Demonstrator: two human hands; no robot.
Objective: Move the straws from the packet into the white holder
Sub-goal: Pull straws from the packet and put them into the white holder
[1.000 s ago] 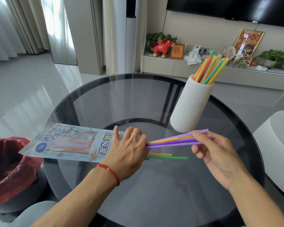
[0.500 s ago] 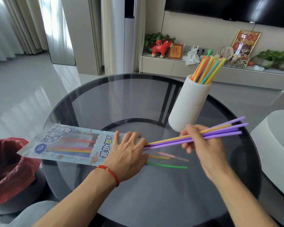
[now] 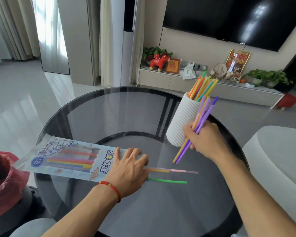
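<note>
A pale blue straw packet (image 3: 67, 159) lies flat on the round glass table (image 3: 126, 108), with several coloured straws still inside. My left hand (image 3: 128, 170) presses its open end down with spread fingers. A green straw (image 3: 167, 181) and a pink-orange one (image 3: 174, 171) poke out of the packet's mouth onto the glass. My right hand (image 3: 203, 139) grips a bunch of purple and orange straws (image 3: 202, 117), tilted steeply upward, right beside the white ribbed holder (image 3: 181, 120). Several straws (image 3: 203, 88) stand inside the holder.
A bin lined with a red bag (image 3: 3, 182) stands left of the table. A pale seat (image 3: 277, 159) is at the right. Behind are a low cabinet with ornaments (image 3: 195, 79) and a wall television (image 3: 229, 19).
My right hand has pulled the purple and orange bunch fully out of the packet and swung it from nearly level to steeply upright beside the holder. My left hand stays on the packet.
</note>
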